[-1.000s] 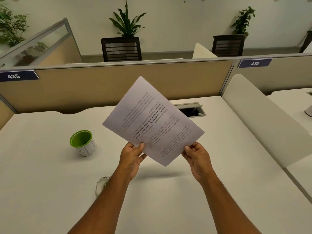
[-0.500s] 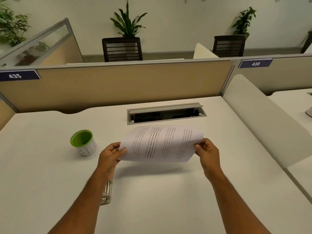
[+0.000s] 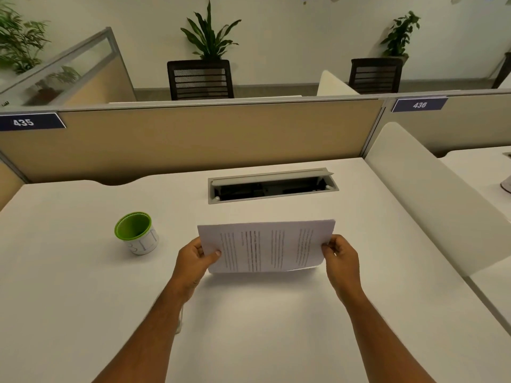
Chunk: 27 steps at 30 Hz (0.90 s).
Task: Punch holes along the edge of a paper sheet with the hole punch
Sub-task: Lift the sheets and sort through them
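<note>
White printed paper sheet (image 3: 266, 248): left hand (image 3: 193, 261) and right hand (image 3: 341, 259) fingers gripping its side edges. Green-lined white cup (image 3: 136, 233) left of sheet; open grey cable hatch (image 3: 272, 186) beyond, on white tabletop (image 3: 69, 286).

There is a single view, from a wide-angle camera worn on the person's head. It looks forward and down across the white bench (image 3: 83, 313), close enough that both forearms enter from the bottom edge. The hands sit near mid-frame. Farther up, the partition (image 3: 193, 139) and back wall (image 3: 304, 37) fill the top, with straight lines bowed by the lens.
</note>
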### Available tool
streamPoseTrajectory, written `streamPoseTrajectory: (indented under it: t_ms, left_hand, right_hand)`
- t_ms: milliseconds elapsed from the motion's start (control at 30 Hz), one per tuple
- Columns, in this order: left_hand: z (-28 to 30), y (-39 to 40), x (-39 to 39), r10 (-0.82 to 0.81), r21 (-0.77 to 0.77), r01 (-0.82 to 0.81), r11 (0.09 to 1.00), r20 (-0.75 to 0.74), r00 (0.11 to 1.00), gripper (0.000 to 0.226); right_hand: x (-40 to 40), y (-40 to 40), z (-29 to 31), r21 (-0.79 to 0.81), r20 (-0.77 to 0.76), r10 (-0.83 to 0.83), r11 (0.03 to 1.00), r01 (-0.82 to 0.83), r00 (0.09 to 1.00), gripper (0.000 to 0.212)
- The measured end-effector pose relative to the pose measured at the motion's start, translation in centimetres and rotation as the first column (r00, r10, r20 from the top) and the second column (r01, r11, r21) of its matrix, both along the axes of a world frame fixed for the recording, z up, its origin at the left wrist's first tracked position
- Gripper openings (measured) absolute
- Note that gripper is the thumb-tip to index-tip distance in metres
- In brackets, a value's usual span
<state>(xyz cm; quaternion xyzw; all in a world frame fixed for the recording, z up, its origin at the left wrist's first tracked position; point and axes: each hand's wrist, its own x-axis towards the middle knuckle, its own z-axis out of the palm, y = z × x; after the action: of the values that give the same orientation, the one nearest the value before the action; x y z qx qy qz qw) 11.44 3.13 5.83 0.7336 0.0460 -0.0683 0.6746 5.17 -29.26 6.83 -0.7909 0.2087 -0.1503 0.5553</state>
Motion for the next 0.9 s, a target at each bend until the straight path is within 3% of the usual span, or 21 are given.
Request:
streamPoseTrajectory:
  t_ms: [167,567,900]
  left_hand:
    - [-0.5,-0.6,-1.0,-0.023,0.043,0.023,0.999,-0.018,1.0,0.034]
    - [1.5,-1.4,-0.2,0.065,0.039,-0.069,0.997,0.1,0.993,0.033]
    - [0.4,-1.1,-1.3,-0.016,0.121,0.016,0.993,0.004,1.0,0.031]
  right_hand:
    - [-1.0,0.0,-1.2,0.019,-0.059,-0.004,1.0,0.005,0.998,0.027]
    - [-0.1,-0.1,0.6,0.065,0.107,-0.069,0.996,0.062,0.992,0.034]
    - [-0.6,-0.2,-1.1,0.115,0.016,-0.032,0.993,0.03,0.999,0.033]
